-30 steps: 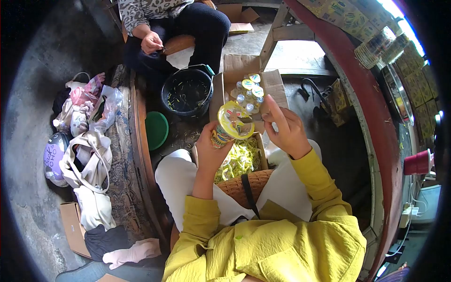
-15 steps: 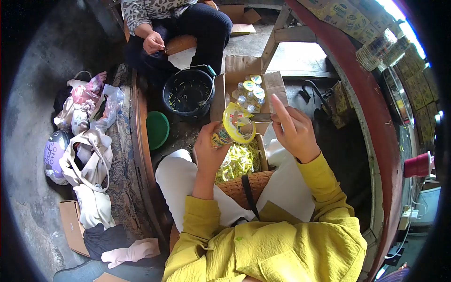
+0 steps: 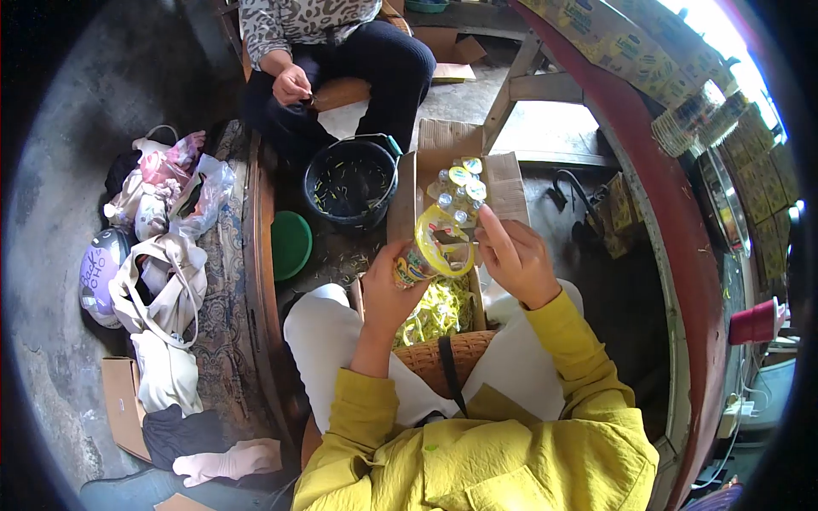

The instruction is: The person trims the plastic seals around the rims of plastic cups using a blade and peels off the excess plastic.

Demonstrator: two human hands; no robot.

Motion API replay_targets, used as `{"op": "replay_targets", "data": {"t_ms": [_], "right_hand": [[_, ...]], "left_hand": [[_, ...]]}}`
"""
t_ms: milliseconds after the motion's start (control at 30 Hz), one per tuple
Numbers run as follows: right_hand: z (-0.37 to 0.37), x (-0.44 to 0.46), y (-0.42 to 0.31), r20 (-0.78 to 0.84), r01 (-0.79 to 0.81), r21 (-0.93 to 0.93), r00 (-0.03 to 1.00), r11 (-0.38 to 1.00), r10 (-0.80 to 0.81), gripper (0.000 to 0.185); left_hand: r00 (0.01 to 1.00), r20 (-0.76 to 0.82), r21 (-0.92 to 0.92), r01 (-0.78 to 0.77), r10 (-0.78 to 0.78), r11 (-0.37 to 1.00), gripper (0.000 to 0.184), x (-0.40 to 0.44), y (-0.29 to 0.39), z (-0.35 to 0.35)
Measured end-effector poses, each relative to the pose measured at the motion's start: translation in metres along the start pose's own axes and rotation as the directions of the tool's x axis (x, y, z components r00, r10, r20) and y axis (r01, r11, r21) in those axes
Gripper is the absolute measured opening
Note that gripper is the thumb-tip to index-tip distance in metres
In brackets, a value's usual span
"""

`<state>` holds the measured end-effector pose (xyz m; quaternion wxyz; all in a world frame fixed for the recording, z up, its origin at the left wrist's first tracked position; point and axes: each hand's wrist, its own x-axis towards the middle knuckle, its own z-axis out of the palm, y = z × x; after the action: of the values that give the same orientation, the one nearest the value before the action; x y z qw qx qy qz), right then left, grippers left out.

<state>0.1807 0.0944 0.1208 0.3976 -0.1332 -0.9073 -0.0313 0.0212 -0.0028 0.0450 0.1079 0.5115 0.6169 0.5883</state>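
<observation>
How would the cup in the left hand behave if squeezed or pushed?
The cup likely feels light and may flex when squeezed, as its see-through parts look thin. Its round yellow rim suggests it could roll if laid on its side.

Your right hand (image 3: 518, 264) is closer to the plastic cup (image 3: 412, 268) than half a second ago; as your view shifts, a green container (image 3: 426, 5) enters at top.
</observation>
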Motion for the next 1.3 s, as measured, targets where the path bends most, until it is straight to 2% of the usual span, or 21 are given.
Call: {"op": "replay_targets", "data": {"t_ms": [167, 367, 633, 733, 833, 933, 1133, 1300], "right_hand": [[0.004, -0.003, 0.006, -0.026, 0.025, 0.004, 0.999, 1.0, -0.025, 0.058], [-0.001, -0.001, 0.009, 0.078, 0.043, 0.022, 0.996, 0.999, -0.045, 0.056], [0.005, 0.005, 0.016, 0.036, 0.145, 0.05, 0.989, 0.988, -0.147, 0.055], [0.002, 0.01, 0.016, 0.038, 0.169, 0.06, 0.984, 0.984, -0.171, 0.055], [-0.002, 0.01, 0.017, 0.05, 0.185, 0.074, 0.981, 0.98, -0.189, 0.056], [-0.003, 0.011, 0.014, 0.038, 0.202, 0.079, 0.978, 0.976, -0.206, 0.055], [-0.009, 0.008, 0.016, 0.073, 0.205, 0.099, 0.974, 0.974, -0.212, 0.054], [-0.012, -0.001, 0.015, 0.098, 0.143, 0.05, 0.984, 0.988, -0.148, 0.053]], "left_hand": [[0.999, 0.034, -0.032, -0.009, 0.01, 0.999, 0.051, -0.001, -0.008, 0.002], [0.994, 0.107, -0.051, 0.003, 0.003, 0.999, 0.05, -0.002, -0.009, 0.004], [0.984, 0.18, -0.096, 0.02, -0.003, 0.995, 0.047, -0.002, -0.012, 0.002], [0.967, 0.256, -0.171, 0.059, -0.013, 0.983, 0.046, -0.002, -0.011, 0.0], [0.94, 0.339, -0.358, 0.18, -0.052, 0.916, 0.046, -0.004, -0.01, 0.001], [0.91, 0.411, -0.406, 0.241, -0.06, 0.881, 0.047, -0.005, -0.005, -0.002], [0.882, 0.464, -0.376, 0.284, -0.086, 0.882, 0.047, -0.003, -0.006, -0.004], [0.903, 0.422, -0.286, 0.214, -0.078, 0.934, 0.047, 0.0, -0.003, -0.005]]}}
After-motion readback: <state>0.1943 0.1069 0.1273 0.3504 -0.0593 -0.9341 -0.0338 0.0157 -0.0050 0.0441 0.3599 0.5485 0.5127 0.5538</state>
